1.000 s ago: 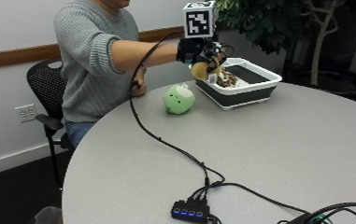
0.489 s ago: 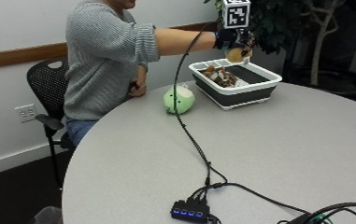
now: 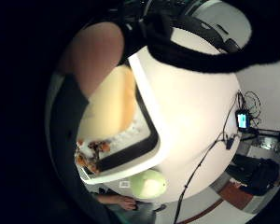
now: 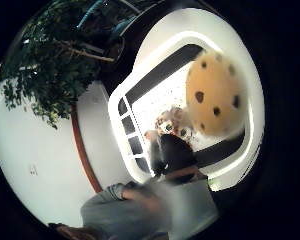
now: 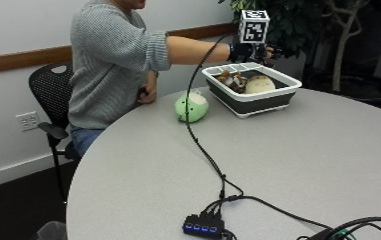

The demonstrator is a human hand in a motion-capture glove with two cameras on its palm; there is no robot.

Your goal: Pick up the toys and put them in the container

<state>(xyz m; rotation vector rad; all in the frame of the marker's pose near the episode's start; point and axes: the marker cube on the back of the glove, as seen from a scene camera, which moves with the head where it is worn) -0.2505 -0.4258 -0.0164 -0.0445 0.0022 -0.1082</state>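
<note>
My gloved right hand (image 5: pixel 251 51) hovers just above the white-rimmed, dark-walled container (image 5: pixel 270 101) at the table's far side, fingers relaxed and holding nothing. A tan toy with dark spots (image 5: pixel 260 84) lies inside the container beside a brown plush toy (image 5: pixel 230 77). The palm views look down on the spotted toy (image 4: pixel 215 95) (image 3: pixel 112 105), the brown toy (image 4: pixel 172 125) (image 3: pixel 88 156) and the container's rim (image 4: pixel 120 115) (image 3: pixel 149 158). A green plush toy (image 5: pixel 191 107) (image 3: pixel 148 183) sits on the table just outside the container, on the person's side.
A black cable (image 5: pixel 200 145) runs from my hand across the table to a small hub with blue lights (image 5: pixel 203 227) near the front edge. A leafy plant (image 5: pixel 303 20) stands behind the container. The person's bare left hand (image 5: pixel 147 94) stays at the table's edge.
The spotted toy, held in my hand above the container before, now lies inside it and my hand is empty. The outside camera has shifted.
</note>
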